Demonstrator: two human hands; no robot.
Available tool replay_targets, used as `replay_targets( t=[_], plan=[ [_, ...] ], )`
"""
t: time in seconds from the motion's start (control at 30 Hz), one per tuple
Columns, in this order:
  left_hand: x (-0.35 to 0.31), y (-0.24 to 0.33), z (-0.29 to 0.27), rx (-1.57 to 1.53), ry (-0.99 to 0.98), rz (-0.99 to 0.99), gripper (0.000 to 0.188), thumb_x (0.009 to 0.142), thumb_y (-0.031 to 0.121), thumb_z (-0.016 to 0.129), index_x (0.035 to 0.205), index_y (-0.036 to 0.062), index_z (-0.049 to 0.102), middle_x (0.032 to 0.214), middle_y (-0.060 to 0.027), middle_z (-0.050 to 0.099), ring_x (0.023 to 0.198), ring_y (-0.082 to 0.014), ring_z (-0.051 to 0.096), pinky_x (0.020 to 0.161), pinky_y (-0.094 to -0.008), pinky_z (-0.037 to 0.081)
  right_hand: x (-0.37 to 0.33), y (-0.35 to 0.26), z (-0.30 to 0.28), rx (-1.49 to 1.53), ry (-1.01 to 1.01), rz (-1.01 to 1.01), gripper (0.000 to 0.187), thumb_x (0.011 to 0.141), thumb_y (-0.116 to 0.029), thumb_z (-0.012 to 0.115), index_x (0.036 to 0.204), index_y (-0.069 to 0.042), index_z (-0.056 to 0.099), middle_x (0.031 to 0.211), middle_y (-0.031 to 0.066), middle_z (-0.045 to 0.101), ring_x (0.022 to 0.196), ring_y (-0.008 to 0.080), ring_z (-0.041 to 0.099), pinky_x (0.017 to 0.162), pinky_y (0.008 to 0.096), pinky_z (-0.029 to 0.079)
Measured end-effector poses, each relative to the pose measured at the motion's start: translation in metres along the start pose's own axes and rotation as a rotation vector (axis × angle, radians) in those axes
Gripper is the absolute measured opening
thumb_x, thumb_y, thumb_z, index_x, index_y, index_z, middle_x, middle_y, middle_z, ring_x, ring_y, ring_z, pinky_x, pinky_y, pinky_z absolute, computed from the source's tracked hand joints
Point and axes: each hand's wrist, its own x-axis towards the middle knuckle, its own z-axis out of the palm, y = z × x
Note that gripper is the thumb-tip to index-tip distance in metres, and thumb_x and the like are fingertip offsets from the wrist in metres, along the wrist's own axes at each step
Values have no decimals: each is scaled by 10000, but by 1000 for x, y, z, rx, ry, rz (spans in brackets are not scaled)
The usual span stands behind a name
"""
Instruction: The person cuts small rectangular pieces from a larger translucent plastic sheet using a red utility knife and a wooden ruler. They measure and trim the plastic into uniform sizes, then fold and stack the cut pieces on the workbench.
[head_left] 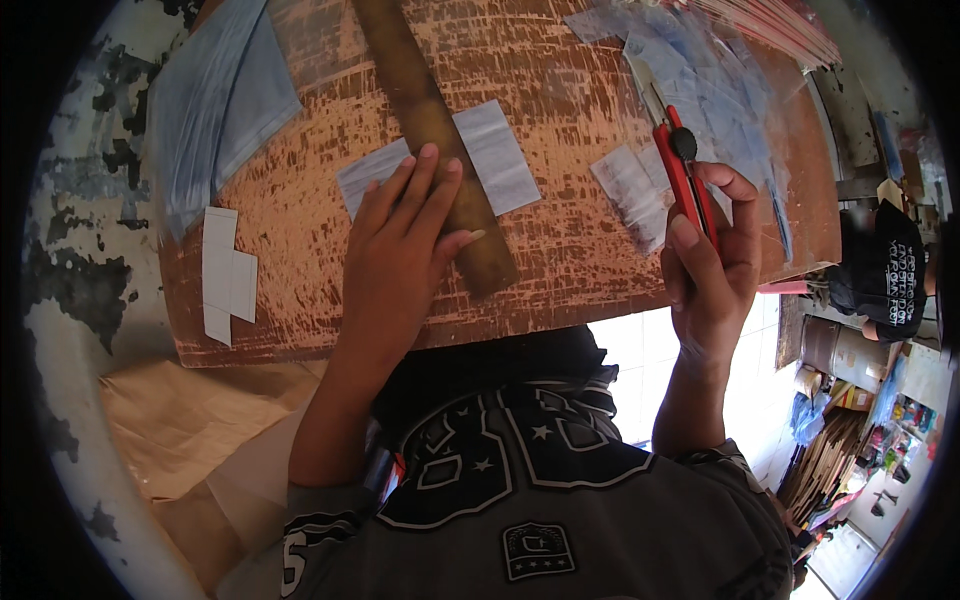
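Observation:
My left hand (405,225) lies with its fingers stretched out, pressing on a long brownish flat bar (425,110), shaped like a ruler. Beneath the bar, a pale bluish-grey sheet (497,155) sticks out on both sides. In my right hand (715,245) is a red box cutter (680,165) with a black slider, its blade out and pointing away from me. The cutter is raised above the right part of the table, apart from the bar. Below it lies a small translucent piece (632,195).
The worn brown tabletop (300,270) is heavily scored. Stacked bluish plastic sheets (225,100) lie at the far left, beside a white cut-out card (230,280). Loose plastic scraps (715,80) and red-and-white strips (775,25) fill the far right. Another person (885,270) is at the right.

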Motion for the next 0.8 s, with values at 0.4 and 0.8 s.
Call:
replay_targets(
  t=[0.4,0.8],
  plan=[
    [2,2,-4,-17,-11,-11,667,968,391,694,1575,163,539,1638,-79,509,1482,-305,493,1222,-536,396,11,25,-11,-394,9,-516,196,975,-184,806,1002,-41,675,862,63,683,762,117,616,701,288,470],
    [1,3,-6,-63,14,-22,661,931,278,759,1552,159,565,1634,-70,519,1489,-301,490,1221,-526,396,-27,35,44,-571,-225,-525,359,917,48,715,1273,4,728,952,179,772,787,247,774,676,327,589]
  ],
)
